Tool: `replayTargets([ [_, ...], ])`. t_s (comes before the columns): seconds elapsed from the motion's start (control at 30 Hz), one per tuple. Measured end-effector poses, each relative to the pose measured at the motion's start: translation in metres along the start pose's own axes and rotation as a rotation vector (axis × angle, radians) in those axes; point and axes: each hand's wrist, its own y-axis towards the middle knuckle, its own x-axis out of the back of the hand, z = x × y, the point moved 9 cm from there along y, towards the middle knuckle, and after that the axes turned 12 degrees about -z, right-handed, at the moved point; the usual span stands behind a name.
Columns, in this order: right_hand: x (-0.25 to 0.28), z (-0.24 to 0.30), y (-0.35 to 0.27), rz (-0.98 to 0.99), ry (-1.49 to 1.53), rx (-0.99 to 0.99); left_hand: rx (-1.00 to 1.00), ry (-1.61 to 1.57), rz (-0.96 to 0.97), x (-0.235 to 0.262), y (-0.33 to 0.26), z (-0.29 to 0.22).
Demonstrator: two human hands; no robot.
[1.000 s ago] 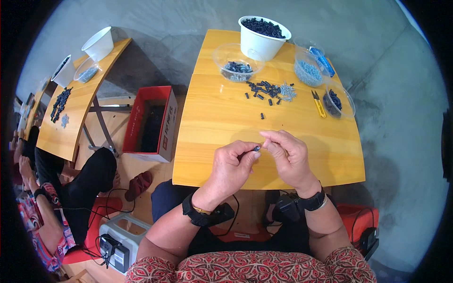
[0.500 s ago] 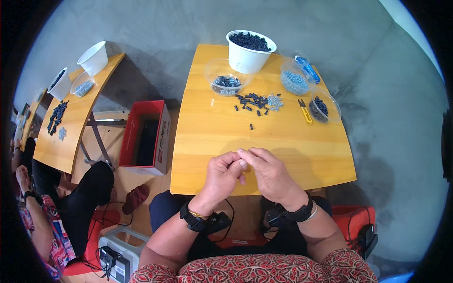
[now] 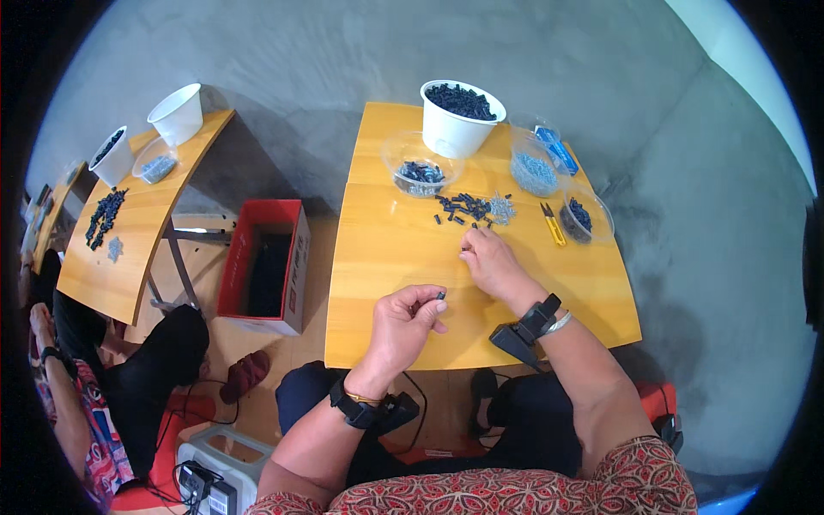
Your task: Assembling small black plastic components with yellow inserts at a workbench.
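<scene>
My left hand (image 3: pixel 402 324) is closed in a pinch above the table's near part, with a small black plastic piece (image 3: pixel 441 295) between thumb and forefinger. Farther forward, my right hand (image 3: pixel 493 264) points down at the tabletop. Its fingertips are closed on a lone small black plastic piece (image 3: pixel 464 250), mostly covered by the fingers. Just beyond lies a loose heap of black tubular pieces (image 3: pixel 466 206), touching a small heap of silvery screws (image 3: pixel 501 209).
Behind the heaps stand a white bucket (image 3: pixel 457 130) of black pieces and a clear tub (image 3: pixel 421 176). Right are a tub of screws (image 3: pixel 534 174), yellow snips (image 3: pixel 553 225) and another tub (image 3: pixel 578 216). A red box (image 3: pixel 262 266) sits on the floor; a person (image 3: pixel 77 403) sits left.
My hands have come apart. The right one has moved forward to the lone black piece on the table; the left stays near, its pinched black piece now showing. The view has shifted slightly.
</scene>
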Motion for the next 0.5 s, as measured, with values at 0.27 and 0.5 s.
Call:
replayTargets([
  [0.27, 0.003, -0.006, -0.006, -0.022, 0.117, -0.018, 0.064, -0.11, -0.006, 0.004, 0.002, 0.004],
  [0.5, 0.015, 0.026, -0.049, 0.096, 1.158, -0.461, 0.205, -0.421, 0.166, -0.009, 0.002, 0.014],
])
